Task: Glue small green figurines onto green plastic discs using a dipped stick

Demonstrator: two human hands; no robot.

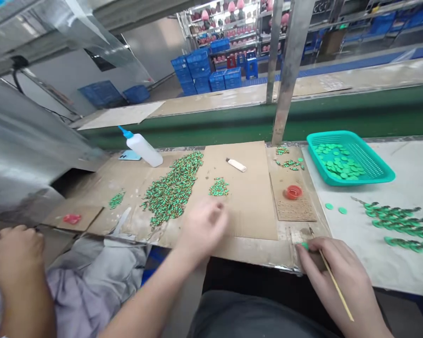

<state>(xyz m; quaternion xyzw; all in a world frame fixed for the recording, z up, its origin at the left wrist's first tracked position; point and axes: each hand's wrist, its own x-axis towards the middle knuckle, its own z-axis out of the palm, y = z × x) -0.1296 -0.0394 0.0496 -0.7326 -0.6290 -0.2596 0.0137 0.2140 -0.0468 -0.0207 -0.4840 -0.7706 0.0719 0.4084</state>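
Note:
My left hand point(206, 223) is over the front of the cardboard sheet point(246, 211), just below a small pile of green and orange pieces point(219, 187). Its fingers are curled together; what they hold, if anything, is too small to name. At the table's front edge, my right hand point(338, 267) grips a thin wooden stick point(336, 286), with a green disc point(305, 245) at the thumb and forefinger. A red cup point(293, 192) sits on a brown board point(296, 211) beyond that hand. To its right lie rows of green discs with dark pieces point(402, 220).
A teal basket point(384, 173) of green discs stands at the back right. Left of the cardboard are a large pile of small pieces point(172, 188), a white bottle point(144, 149) and a blade point(121, 220). Another person's hand point(16, 249) is at far left. A metal post point(287, 70) rises behind.

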